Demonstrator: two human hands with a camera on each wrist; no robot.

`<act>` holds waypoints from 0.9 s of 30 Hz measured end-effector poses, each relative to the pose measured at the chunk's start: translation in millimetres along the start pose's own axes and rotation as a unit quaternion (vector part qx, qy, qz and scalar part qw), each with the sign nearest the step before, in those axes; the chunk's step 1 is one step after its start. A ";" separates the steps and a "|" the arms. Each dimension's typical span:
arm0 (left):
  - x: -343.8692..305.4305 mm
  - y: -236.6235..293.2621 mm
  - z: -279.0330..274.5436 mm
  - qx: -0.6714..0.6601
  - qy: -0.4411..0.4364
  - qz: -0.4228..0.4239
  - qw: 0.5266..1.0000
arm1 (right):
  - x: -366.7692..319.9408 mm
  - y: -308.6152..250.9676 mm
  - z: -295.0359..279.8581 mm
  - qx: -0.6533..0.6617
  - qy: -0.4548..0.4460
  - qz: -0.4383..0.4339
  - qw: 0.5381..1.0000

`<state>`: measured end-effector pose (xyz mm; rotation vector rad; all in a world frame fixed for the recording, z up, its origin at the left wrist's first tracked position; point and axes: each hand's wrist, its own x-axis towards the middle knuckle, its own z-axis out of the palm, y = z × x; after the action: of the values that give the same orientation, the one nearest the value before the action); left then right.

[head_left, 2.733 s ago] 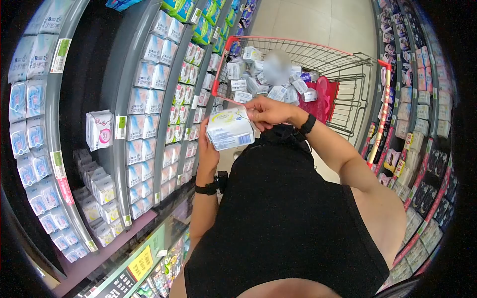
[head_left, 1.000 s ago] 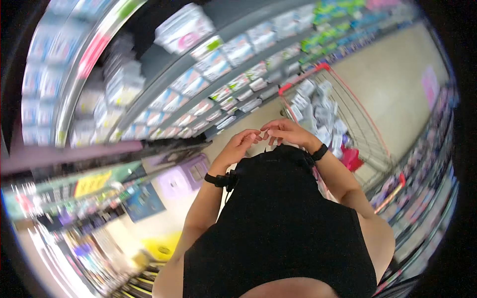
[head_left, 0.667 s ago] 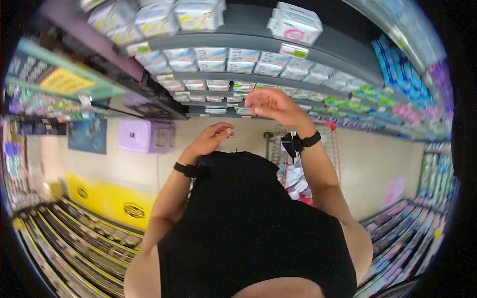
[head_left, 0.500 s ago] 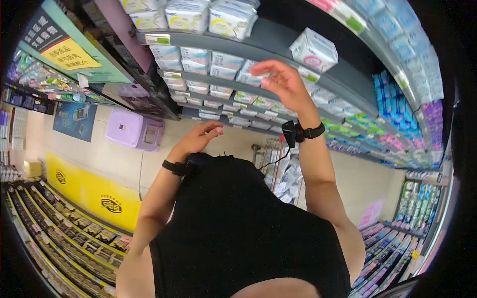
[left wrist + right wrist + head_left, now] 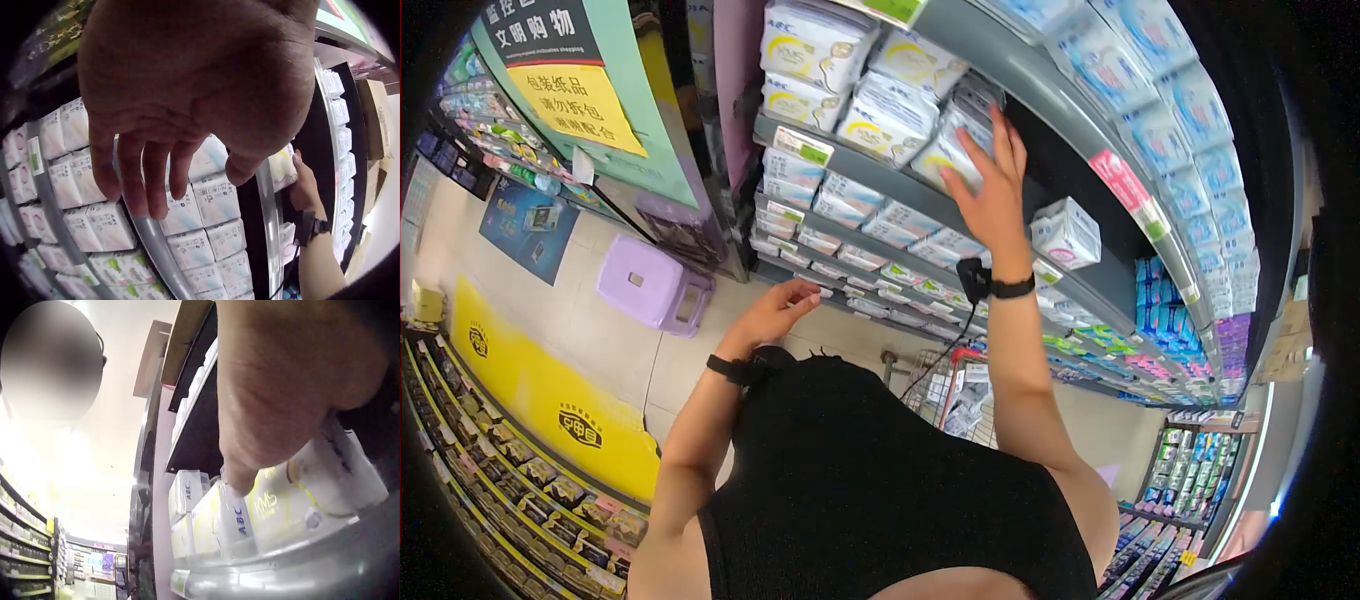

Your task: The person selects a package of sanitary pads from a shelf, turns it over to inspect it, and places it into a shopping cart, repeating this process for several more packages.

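Note:
In the head view my right hand (image 5: 992, 190) reaches over a white and yellow pack of sanitary pads (image 5: 945, 150) on the upper shelf. Its fingers are stretched out across the pack's top, and the thumb lies at its side. Seen from the right wrist, the thumb tip touches the edge of that pack (image 5: 275, 515), marked KMS; the other fingers are hidden behind the hand. My left hand (image 5: 770, 315) hangs before the body with loosely bent fingers and nothing in it. Similar packs (image 5: 888, 118) stand left of the right hand.
A lone white and pink pack (image 5: 1067, 233) stands right of my right wrist. The shelf above (image 5: 1090, 130) curves over the hand. Below are rows of blue and white packs (image 5: 850, 200). A shopping cart (image 5: 930, 400) and a purple stool (image 5: 645, 280) stand on the floor.
A pack held in both hands at first has left them. The view has turned to the shelf, the cart now lower. My right hand has reached up to the yellow packs; the left stays low.

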<state>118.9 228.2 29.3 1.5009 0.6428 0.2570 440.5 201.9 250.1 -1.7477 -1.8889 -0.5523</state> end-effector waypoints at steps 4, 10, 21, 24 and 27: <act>5.5 -17.8 -23.4 -0.014 0.020 0.013 1.000 | -13.9 -8.1 -0.5 0.022 0.035 0.044 0.998; 39.1 -55.3 -27.5 -0.033 -0.091 -0.017 0.995 | -36.4 -11.4 0.9 0.078 0.080 0.112 0.987; 98.8 72.0 25.9 0.097 -0.203 0.158 0.962 | -126.0 -30.8 18.4 0.217 0.360 0.229 0.878; 92.2 69.1 51.5 0.124 -0.289 0.206 0.927 | -166.2 -65.6 8.9 0.259 0.417 0.334 0.804; 75.1 72.7 71.9 0.141 -0.295 0.173 0.929 | -241.3 -84.4 22.6 0.373 0.342 0.449 0.736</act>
<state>235.1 214.1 78.2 1.8529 -0.0781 -0.0330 365.9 17.2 88.3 -1.3560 -0.4633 0.0071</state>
